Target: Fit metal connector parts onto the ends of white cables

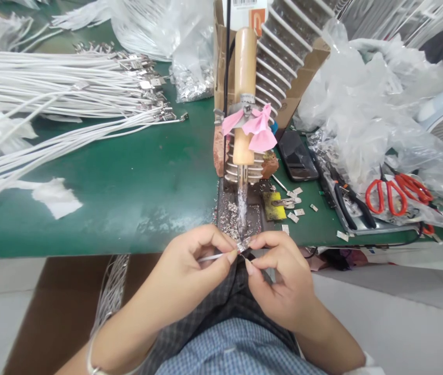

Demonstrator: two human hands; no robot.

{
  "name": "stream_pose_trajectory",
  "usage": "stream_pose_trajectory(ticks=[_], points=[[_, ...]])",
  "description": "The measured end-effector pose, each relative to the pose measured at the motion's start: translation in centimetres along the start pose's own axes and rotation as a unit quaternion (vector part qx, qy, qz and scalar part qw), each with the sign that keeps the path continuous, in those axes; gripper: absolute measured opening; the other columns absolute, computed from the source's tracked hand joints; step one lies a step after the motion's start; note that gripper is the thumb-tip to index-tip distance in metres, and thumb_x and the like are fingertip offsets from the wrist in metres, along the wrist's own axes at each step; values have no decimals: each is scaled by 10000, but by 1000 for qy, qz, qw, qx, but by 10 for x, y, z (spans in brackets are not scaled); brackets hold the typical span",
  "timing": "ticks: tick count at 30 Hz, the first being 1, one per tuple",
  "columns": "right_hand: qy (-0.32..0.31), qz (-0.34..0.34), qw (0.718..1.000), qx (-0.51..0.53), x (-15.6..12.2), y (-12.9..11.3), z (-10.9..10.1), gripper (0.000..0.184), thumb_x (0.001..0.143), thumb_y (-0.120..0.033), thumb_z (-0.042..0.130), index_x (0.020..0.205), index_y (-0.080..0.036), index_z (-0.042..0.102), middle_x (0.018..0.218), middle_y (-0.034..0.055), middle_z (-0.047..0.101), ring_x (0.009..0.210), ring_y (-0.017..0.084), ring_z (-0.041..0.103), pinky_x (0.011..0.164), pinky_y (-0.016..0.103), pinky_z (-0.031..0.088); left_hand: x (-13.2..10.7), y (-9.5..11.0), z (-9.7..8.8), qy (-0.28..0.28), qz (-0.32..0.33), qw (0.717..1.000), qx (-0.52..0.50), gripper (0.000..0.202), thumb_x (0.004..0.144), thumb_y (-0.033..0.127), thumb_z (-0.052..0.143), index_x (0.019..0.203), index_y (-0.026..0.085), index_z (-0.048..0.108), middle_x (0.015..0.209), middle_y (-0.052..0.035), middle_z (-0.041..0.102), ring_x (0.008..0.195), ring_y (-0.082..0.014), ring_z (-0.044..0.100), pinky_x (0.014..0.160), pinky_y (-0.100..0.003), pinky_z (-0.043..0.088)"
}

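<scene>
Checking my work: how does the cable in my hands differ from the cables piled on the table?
The held cable is single, pinched between the left hand and right hand at the edge of the table. The piled cables are many, lying loose and untouched at far left. Both are white with silvery metal ends.

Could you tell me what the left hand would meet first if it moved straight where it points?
The left hand points rightwards along the thin white cable; it would probably meet the right hand first.

Blue checked shirt [240,346] — silver bangle [90,357], left wrist.
</scene>
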State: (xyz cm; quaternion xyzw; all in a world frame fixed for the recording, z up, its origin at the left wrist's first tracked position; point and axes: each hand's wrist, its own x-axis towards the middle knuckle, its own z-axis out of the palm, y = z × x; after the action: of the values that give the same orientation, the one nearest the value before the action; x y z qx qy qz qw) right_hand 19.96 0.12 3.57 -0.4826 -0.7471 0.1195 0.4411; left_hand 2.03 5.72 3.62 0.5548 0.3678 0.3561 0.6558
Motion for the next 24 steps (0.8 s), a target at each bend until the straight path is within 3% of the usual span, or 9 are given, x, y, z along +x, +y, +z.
stream_pose_trajectory(ticks=[24], points=[[15,2,1000,-1,16,0,3,124,842,-30,595,851,-137,532,990,3,554,1011,20,580,937,117,507,7,15,-2,2,44,999,7,126,826,77,650,730,156,665,798,28,715,719,-41,672,644,-63,520]])
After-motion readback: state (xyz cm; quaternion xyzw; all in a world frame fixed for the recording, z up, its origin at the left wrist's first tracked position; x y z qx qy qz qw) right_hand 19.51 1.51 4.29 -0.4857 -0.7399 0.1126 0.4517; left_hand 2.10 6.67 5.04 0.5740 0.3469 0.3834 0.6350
